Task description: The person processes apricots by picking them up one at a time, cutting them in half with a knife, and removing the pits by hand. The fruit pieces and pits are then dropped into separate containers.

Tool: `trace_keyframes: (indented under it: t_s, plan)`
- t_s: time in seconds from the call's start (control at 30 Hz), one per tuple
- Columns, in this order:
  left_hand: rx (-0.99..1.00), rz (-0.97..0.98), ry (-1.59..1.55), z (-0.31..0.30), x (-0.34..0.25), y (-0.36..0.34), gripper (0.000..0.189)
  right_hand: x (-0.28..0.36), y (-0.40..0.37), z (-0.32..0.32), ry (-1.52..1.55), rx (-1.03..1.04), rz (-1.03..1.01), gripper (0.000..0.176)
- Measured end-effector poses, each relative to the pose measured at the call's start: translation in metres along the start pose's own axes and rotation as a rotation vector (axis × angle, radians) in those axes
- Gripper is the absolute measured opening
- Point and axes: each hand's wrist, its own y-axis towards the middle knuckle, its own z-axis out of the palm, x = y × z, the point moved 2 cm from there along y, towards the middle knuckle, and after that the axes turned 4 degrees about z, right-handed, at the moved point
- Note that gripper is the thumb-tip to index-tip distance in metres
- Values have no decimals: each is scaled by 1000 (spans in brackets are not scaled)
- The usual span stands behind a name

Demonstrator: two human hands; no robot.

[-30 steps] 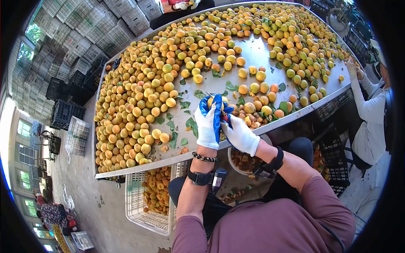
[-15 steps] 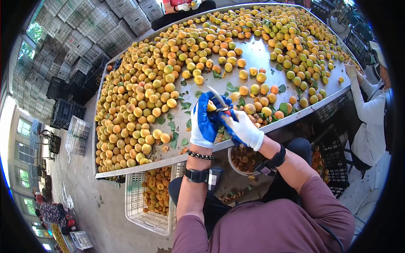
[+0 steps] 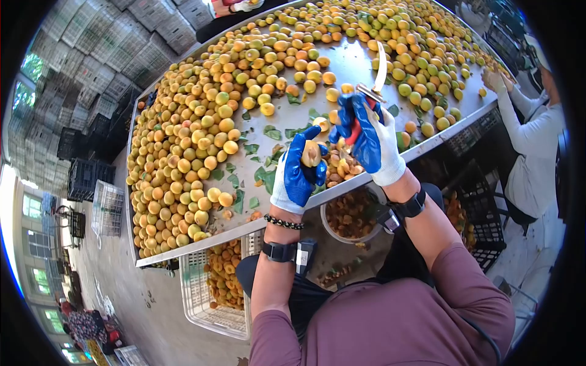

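Note:
A cut apricot half (image 3: pixel 311 154) rests in my left hand (image 3: pixel 295 177), its pitted inner face showing between the blue gloved fingers. My right hand (image 3: pixel 371 137), in a white and blue glove, is closed around the red handle of a knife (image 3: pixel 381 70), whose curved blade points up and away from me. Between the hands, just beyond the table's near edge, lies a heap of cut apricot pieces (image 3: pixel 339 169). Whole apricots (image 3: pixel 183 146) cover much of the metal table (image 3: pixel 244 229), with loose green leaves (image 3: pixel 266 178) near my left hand.
Below the table edge stand a white crate (image 3: pixel 213 320) of apricot halves and a bucket (image 3: pixel 345 238) with scraps. A co-worker (image 3: pixel 531 152) is at the right; another person's gloved hand (image 3: pixel 247 5) shows at the top. Stacked crates (image 3: pixel 104 36) fill the upper left.
My hands have moved apart. The right hand with the knife went up and right, its blade now away from the fruit; the left hand has opened somewhat, showing the cut half. The view shifted slightly.

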Motion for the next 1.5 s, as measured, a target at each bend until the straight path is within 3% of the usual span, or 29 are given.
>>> trace_keyframes:
  t_s: [0.03,0.1,0.17,0.2,0.23,0.3,0.33,0.37,0.43,0.47,0.5,0.6,0.67,0.7,0.77,0.8,0.83,0.9,0.93,1.03,1.07,1.1,1.17,1.23,1.3,1.33,1.4,1.5]
  plan:
    - [50,339,541,9,1,-1,49,5,0,5,20,-56,-19,35]
    - [90,269,417,18,4,-6,40,6,4,-5,73,-10,-66,35]
    - [-129,-494,-702,27,12,-7,36,7,2,-8,51,-81,-74,35]
    - [-149,-598,-691,34,10,-8,40,4,3,-13,138,-10,-75,34]
    - [-146,-607,-694,30,32,-9,40,5,4,-11,224,63,-75,33]
    - [-139,-365,-432,20,68,-8,51,1,3,-10,200,-24,-53,30]
    - [166,-527,-911,17,61,-13,69,-6,4,-15,218,-111,-78,30]
    - [165,-530,-913,19,66,-14,69,-9,5,-19,236,-196,-102,30]
    - [93,-167,569,29,61,-10,75,-6,2,-19,168,-187,-149,26]
    - [83,300,569,46,39,-16,67,-4,1,-19,179,-106,-167,27]
    - [84,300,567,55,29,-16,67,-3,0,-18,189,-25,-185,30]
    - [3,209,426,59,26,-13,63,-4,-8,-14,54,-110,-229,27]
    - [-185,-316,-295,46,56,-9,65,-9,-8,-20,-105,-86,-267,28]
    - [-189,-315,-294,42,64,-10,65,-20,-8,-22,-103,-84,-264,28]
    - [-87,126,450,41,67,-9,58,-34,-11,-24,-212,-206,-444,27]
    - [-109,152,476,42,65,-7,54,-23,-12,-13,-211,-185,-319,22]
    - [-111,152,476,40,64,-7,54,-20,-9,-11,-211,-184,-317,22]
    - [-97,132,661,37,56,-6,14,-18,3,-13,-50,-269,-243,19]
    - [-50,300,837,40,45,-7,20,-22,7,-15,112,-266,-185,19]
    - [-80,327,978,42,34,-5,30,-18,5,-9,162,-140,-130,18]
    - [-81,327,978,43,34,-4,30,-20,-3,-2,14,-218,-206,16]
    - [-68,358,942,44,33,-2,26,-30,-7,-12,-326,-142,-320,13]
    - [-41,413,870,48,32,-1,18,-48,-8,-30,-657,-142,-553,13]
    - [-22,433,760,55,23,-3,20,-41,-9,-25,-456,-156,-347,18]
    - [-136,-1,199,53,41,-2,33,-36,-13,-21,-551,-116,-322,17]
    - [-47,173,709,47,41,0,35,-40,-12,-21,-550,-112,-320,17]
    - [-47,241,789,43,40,-2,35,-48,-9,-24,-528,-96,-433,15]
    - [-64,411,900,45,27,-2,34,-26,2,-4,-24,-239,-198,18]
